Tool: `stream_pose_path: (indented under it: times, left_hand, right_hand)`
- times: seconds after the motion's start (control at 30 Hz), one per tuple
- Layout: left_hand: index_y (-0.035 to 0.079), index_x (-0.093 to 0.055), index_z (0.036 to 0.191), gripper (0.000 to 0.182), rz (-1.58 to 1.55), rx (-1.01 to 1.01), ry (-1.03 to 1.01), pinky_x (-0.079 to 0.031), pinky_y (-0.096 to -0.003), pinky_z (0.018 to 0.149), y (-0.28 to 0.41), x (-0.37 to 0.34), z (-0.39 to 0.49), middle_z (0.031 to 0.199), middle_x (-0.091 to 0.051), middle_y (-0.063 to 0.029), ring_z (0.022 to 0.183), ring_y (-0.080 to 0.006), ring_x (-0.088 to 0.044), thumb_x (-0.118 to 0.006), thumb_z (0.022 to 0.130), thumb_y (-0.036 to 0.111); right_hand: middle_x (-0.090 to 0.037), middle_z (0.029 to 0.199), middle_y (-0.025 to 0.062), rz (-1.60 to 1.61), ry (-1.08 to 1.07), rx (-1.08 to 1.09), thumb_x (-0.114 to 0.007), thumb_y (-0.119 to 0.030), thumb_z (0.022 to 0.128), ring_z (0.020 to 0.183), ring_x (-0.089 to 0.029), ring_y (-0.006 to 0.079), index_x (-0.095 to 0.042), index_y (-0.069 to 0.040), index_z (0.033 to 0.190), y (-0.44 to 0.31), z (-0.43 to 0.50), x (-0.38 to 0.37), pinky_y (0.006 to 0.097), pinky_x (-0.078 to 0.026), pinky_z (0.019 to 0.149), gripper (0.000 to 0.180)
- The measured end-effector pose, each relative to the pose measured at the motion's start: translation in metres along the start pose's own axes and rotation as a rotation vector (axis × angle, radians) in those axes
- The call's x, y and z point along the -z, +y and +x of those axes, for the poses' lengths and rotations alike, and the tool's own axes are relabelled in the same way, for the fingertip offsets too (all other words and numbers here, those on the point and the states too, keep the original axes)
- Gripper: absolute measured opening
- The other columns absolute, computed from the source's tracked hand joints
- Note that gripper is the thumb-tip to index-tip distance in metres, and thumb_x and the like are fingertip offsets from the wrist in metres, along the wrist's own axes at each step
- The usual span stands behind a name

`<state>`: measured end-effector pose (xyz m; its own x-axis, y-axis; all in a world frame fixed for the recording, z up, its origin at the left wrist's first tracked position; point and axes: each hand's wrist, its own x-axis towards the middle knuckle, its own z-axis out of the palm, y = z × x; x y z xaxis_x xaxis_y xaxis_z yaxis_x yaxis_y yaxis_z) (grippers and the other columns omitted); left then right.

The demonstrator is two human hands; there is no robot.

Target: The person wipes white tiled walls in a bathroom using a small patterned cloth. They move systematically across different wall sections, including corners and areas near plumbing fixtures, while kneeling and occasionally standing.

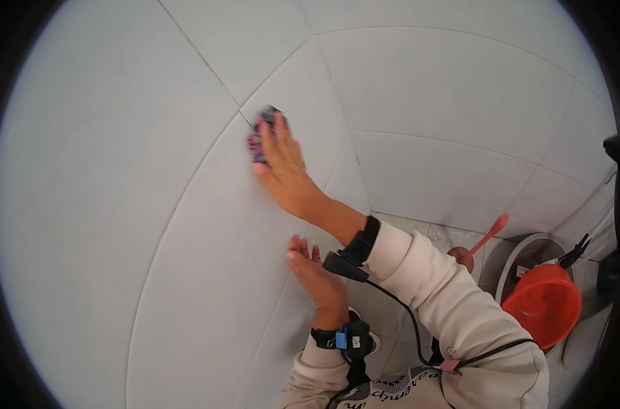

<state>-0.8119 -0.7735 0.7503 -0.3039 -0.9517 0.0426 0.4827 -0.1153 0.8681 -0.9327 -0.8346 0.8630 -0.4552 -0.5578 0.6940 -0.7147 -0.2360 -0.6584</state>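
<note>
My right hand presses a small pink, black and grey patterned cloth or pad flat against a pale tiled wall, just beside a meeting of tile joints. The cloth and fingertips look slightly blurred. Lower down, my left hand is at the wall, holding nothing, its fingers slightly bent and apart; whether it touches the tiles I cannot tell. Both wrists wear black straps with small devices, and a black cable runs from the right one to my light sleeve.
The wall's inside corner lies to the right of my hands. At lower right are a red plastic basin, a large grey tub and a plunger-like tool with a pink-red handle. Part of a shoe shows on the tiled floor.
</note>
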Motion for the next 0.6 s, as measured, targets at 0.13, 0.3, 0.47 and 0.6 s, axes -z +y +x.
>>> stream_pose_path:
  times: [0.13,0.3,0.47,0.6]
  left_hand:
    - [0.001,-0.036,0.143,0.065,0.053,0.026,-0.003,-0.027,-0.0428,0.114,0.000,0.009,0.005,0.143,-0.043,-0.0108,0.133,-0.0237,-0.038,-0.037,0.104,0.054]
    - [-0.001,-0.033,0.145,0.072,0.002,0.405,-0.053,-0.023,-0.0448,0.116,-0.025,0.025,0.013,0.149,-0.038,-0.0145,0.141,-0.0278,-0.031,-0.039,0.103,0.057]
    - [-0.003,-0.029,0.150,0.077,-0.116,0.519,-0.171,-0.018,-0.0444,0.118,-0.032,0.026,0.024,0.154,-0.035,-0.0164,0.144,-0.0254,-0.030,-0.039,0.103,0.057]
    - [-0.002,-0.028,0.150,0.075,-0.036,0.404,-0.240,-0.025,-0.0424,0.117,-0.024,-0.008,0.029,0.152,-0.037,-0.0161,0.141,-0.0275,-0.034,-0.035,0.104,0.057]
  right_hand:
    - [-0.001,0.164,0.0250,0.190,0.087,-0.257,-0.043,-0.033,0.103,0.151,-0.001,0.0451,-0.007,-0.005,0.158,0.079,-0.063,-0.021,0.0509,-0.010,0.119,0.072]
    - [0.002,0.165,0.0209,0.455,0.029,-0.553,-0.042,-0.034,0.105,0.152,0.000,0.0377,-0.005,-0.001,0.157,0.124,-0.146,-0.045,0.0433,-0.010,0.121,0.072]
    - [-0.017,0.161,0.0170,0.949,0.040,-0.804,-0.045,-0.034,0.105,0.147,-0.018,0.0272,-0.011,-0.002,0.157,0.108,-0.166,-0.040,0.0358,-0.019,0.118,0.070]
    - [-0.046,0.140,0.0126,1.101,0.058,-0.956,-0.052,-0.030,0.103,0.124,-0.045,0.0208,-0.026,-0.004,0.153,0.089,-0.162,-0.020,0.0334,-0.036,0.107,0.062]
